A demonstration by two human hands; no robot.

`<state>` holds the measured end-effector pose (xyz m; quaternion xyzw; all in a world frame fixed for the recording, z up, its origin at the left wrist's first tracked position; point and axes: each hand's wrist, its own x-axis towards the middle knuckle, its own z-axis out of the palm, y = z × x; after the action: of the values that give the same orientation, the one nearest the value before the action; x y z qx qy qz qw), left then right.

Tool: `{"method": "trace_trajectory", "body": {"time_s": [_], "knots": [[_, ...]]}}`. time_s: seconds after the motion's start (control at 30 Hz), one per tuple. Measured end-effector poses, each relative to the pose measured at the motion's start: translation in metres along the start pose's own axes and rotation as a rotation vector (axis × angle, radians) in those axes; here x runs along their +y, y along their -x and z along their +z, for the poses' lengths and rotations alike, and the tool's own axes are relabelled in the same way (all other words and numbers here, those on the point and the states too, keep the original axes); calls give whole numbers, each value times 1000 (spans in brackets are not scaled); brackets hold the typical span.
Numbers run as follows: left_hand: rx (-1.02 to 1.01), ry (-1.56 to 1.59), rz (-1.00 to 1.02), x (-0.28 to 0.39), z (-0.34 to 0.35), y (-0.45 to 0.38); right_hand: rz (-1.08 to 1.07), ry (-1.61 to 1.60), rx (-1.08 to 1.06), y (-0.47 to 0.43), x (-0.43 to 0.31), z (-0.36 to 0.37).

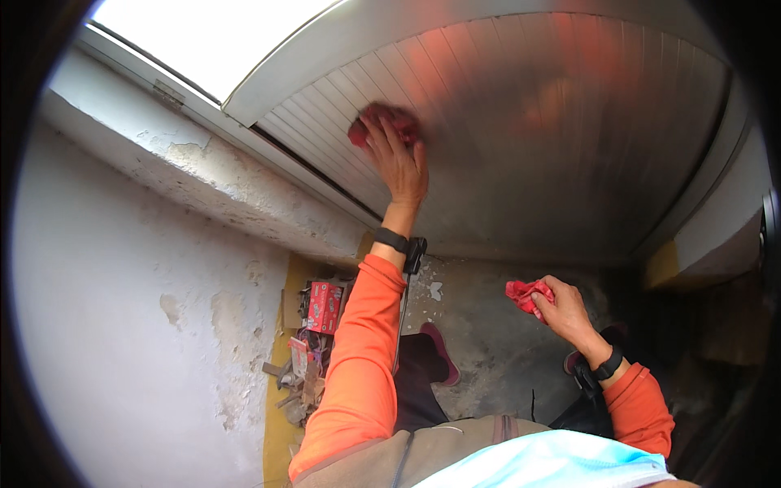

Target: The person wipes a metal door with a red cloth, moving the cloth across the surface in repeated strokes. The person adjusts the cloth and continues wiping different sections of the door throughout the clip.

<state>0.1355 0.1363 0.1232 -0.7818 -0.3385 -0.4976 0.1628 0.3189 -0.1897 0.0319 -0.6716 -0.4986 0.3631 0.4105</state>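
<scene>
My left hand (396, 161) presses a dark red cloth (385, 122) against the grooved lower panel of a metal door (525, 140), toward the door's left side. The fingers are spread over the cloth and hide part of it. In my right hand (564, 308) is a bunched red cloth (526, 296), pinched between thumb and fingers. That hand hangs in front of my body, above the concrete floor (488, 372) and apart from the door. The door's shiny surface mirrors blurred orange patches.
On the left, a wall (140, 274) with peeling paint meets the door frame (201, 119). A red printed box (324, 307) and a heap of wood scraps (308, 384) lie at its foot. The door's upper pane (201, 43) is bright. A ledge (720, 238) juts out at the right.
</scene>
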Motion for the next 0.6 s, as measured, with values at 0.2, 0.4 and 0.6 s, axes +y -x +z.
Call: {"method": "trace_trajectory", "body": {"time_s": [0.2, 0.4, 0.6], "knots": [[247, 24, -35, 34, -5, -78, -52, 47, 38, 2, -12, -3], [75, -95, -70, 50, -6, -53, -98, 19, 26, 4, -12, -9], [277, -4, -175, 19, -4, -66, -119, 37, 40, 4, -14, -13]]}}
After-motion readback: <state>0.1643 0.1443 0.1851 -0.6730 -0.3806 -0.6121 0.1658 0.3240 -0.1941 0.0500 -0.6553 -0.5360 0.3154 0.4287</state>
